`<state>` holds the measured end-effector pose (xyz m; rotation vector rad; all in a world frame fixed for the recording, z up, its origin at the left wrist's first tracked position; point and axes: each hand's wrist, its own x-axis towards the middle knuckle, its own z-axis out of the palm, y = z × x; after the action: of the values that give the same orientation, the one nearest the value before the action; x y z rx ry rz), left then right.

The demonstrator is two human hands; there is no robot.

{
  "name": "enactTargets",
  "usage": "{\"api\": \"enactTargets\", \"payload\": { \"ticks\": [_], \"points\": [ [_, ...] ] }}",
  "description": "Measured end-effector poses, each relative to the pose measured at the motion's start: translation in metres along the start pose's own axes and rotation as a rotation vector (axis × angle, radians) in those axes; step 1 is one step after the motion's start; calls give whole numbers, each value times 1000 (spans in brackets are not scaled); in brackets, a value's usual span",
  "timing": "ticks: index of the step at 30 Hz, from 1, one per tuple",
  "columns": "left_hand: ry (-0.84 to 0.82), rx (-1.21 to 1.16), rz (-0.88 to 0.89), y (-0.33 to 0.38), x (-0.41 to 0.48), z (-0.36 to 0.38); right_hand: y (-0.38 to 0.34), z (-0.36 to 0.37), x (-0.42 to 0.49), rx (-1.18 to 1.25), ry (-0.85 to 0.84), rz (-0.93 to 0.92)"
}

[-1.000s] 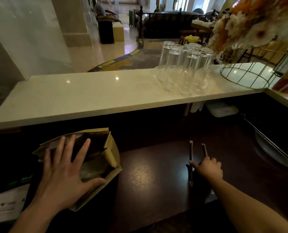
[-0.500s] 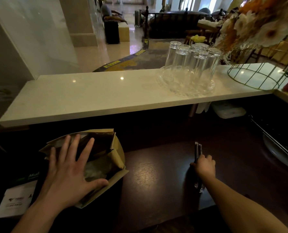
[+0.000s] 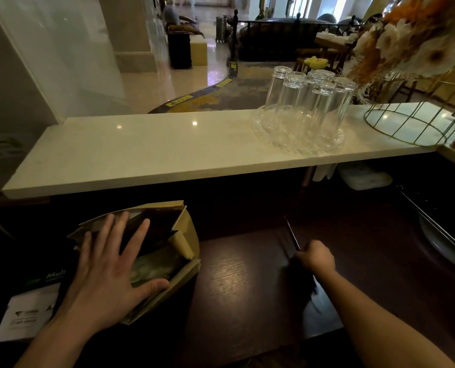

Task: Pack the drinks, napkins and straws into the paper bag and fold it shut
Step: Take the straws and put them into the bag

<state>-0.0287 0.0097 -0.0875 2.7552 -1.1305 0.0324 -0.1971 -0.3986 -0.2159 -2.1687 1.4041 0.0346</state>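
Observation:
A brown paper bag stands open at the lower left of the dark wooden counter. Inside it I see dark and greenish shapes that I cannot name. My left hand lies flat across the bag's mouth, fingers spread, thumb against the near rim. To the right, my right hand is closed around two thin dark straws. They stick out beyond the fist, tilted up and left, and are blurred by motion. No cups or napkins are visible outside the bag.
A pale marble ledge runs across above the counter. It carries upturned glasses on a glass tray and a gold wire basket. A black box with a white label sits left of the bag; a metal rack lies far right.
The two straws, apart on the counter a second ago, came together in my right fist and now tilt to the left. My left hand stayed on the bag.

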Motion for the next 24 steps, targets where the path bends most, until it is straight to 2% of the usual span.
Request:
{"api": "enactTargets", "payload": {
  "ticks": [6,10,15,19,21,24],
  "points": [
    [34,-51,8,-4,-2,-1,-54,-15,-16,216,99,-234],
    [57,-77,16,-9,-5,0,-100,-37,-39,437,54,-387],
    [94,-52,33,-18,-9,2,-169,-78,-100,752,-139,-744],
    [109,-32,17,-28,-13,5,-217,-99,-150,954,-348,-937],
    [113,-34,17,-32,-16,6,-237,-95,-168,969,-464,-1021],
    [124,-51,-10,-35,-20,7,-262,-73,-184,833,-580,-1094]
  ]
}}
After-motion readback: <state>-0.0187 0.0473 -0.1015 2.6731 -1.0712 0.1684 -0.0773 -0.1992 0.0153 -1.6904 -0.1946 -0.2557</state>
